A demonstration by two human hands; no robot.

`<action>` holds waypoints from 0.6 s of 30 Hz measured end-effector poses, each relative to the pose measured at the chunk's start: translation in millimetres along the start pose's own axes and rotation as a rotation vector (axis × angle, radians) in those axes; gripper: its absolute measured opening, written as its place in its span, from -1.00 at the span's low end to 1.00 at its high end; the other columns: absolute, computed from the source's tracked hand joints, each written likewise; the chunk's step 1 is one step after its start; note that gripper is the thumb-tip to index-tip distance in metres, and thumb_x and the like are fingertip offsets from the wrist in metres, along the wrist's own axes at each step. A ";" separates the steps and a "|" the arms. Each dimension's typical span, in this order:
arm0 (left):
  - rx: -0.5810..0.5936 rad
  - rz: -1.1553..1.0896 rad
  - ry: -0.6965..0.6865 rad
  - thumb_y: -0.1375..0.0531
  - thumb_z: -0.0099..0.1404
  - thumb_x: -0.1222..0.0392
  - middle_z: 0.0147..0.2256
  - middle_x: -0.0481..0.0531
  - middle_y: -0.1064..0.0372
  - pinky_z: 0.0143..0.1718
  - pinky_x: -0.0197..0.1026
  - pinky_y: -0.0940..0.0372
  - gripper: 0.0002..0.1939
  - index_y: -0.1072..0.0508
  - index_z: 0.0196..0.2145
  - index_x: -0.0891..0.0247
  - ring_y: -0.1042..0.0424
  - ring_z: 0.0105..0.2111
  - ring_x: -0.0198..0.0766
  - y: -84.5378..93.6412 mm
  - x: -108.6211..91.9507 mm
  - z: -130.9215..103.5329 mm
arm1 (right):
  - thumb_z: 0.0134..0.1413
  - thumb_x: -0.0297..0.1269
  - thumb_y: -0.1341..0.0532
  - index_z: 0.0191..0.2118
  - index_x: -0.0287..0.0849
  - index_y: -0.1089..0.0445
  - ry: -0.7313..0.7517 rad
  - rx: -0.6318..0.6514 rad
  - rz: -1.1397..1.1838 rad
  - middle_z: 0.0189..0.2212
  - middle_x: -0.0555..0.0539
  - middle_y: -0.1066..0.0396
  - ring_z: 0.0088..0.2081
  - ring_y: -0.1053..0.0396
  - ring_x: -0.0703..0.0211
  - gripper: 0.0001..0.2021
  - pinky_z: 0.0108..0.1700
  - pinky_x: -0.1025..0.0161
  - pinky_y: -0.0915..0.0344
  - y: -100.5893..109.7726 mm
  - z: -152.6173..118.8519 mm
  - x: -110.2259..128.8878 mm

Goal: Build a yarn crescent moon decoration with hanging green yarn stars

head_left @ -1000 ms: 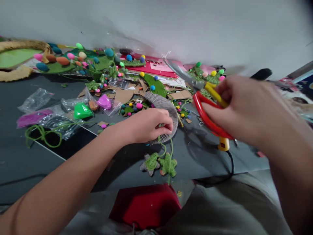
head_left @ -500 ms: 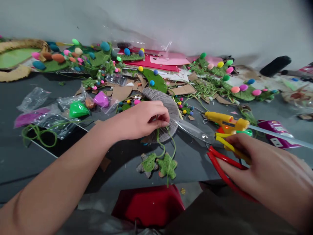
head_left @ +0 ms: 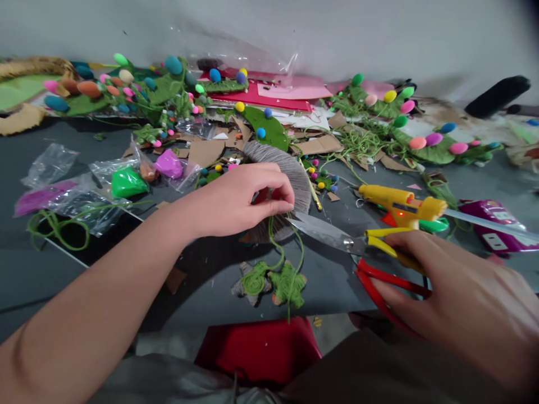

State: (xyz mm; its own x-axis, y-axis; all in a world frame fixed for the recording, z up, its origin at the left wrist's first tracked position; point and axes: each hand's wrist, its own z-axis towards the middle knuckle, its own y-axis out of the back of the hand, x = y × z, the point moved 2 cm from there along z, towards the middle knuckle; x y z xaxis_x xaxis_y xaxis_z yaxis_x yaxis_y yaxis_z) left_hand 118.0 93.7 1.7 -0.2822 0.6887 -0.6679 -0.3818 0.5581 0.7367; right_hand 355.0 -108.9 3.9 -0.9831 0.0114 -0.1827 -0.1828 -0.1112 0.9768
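Observation:
My left hand [head_left: 252,199] is closed in a pinch on thin green yarn [head_left: 275,244], over a disc wrapped in grey yarn [head_left: 297,174]. Below it, two small stars wound with green yarn lie on the dark table: a green-and-grey star [head_left: 254,282] and a green star [head_left: 288,284]. My right hand [head_left: 442,280] grips scissors [head_left: 324,231] by their red and yellow handles. The handles are spread apart. The blade tips point left and reach close beside my left fingertips; whether they touch the yarn I cannot tell.
A yellow glue gun [head_left: 400,206] with a lit red light lies beyond my right hand. Leaves with coloured balls [head_left: 425,140], cardboard scraps [head_left: 320,144] and a green yarn tangle [head_left: 362,143] line the back. Plastic bags [head_left: 128,180] with coloured clay-like lumps lie left; a purple packet [head_left: 499,224] lies right.
The scissors have moved left, bringing their blade tips nearer my left fingertips. My left hand keeps its pinch on the yarn. The view has shifted slightly.

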 end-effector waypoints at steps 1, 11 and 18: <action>0.000 -0.001 0.001 -0.22 0.40 0.17 -0.24 -0.02 -0.41 -0.26 -0.25 -0.24 -0.89 -0.53 -0.28 0.19 -0.38 -0.28 -0.31 -0.1 0.0 -0.1 | 0.15 0.30 -0.09 -0.09 0.04 -0.28 0.009 0.000 0.006 -0.31 -0.06 -0.57 -0.42 -0.57 -0.12 -0.54 -0.56 0.08 -0.30 0.4 1.8 1.9; 0.025 -0.016 -0.032 -0.21 0.40 0.22 -0.22 -0.02 -0.42 -0.25 -0.25 -0.25 -0.90 -0.54 -0.25 0.19 -0.39 -0.27 -0.31 -1.6 -1.3 -0.1 | 0.21 0.25 -0.08 -0.13 -0.01 -0.31 0.030 0.016 0.049 -0.38 -0.02 -0.50 -0.42 -0.56 -0.08 -0.57 -0.55 0.15 -0.24 -3.9 8.4 7.1; 0.026 -0.025 -0.006 -0.21 0.40 0.18 -0.22 -0.03 -0.41 -0.25 -0.25 -0.25 -0.90 -0.53 -0.26 0.18 -0.39 -0.27 -0.31 -0.9 1.6 0.0 | 0.26 0.27 -0.03 -0.11 -0.01 -0.32 0.027 0.037 0.124 -0.36 -0.02 -0.50 -0.43 -0.55 -0.04 -0.55 -0.51 0.14 -0.32 -7.5 7.1 1.1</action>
State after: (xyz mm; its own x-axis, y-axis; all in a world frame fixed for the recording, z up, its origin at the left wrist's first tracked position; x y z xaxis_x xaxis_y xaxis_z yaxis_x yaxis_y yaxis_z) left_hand 117.9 94.3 0.0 -0.2672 0.6771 -0.6856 -0.3659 0.5869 0.7222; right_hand 355.2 -101.0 -2.9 -0.9977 -0.0271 -0.0628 -0.0606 -0.0738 0.9954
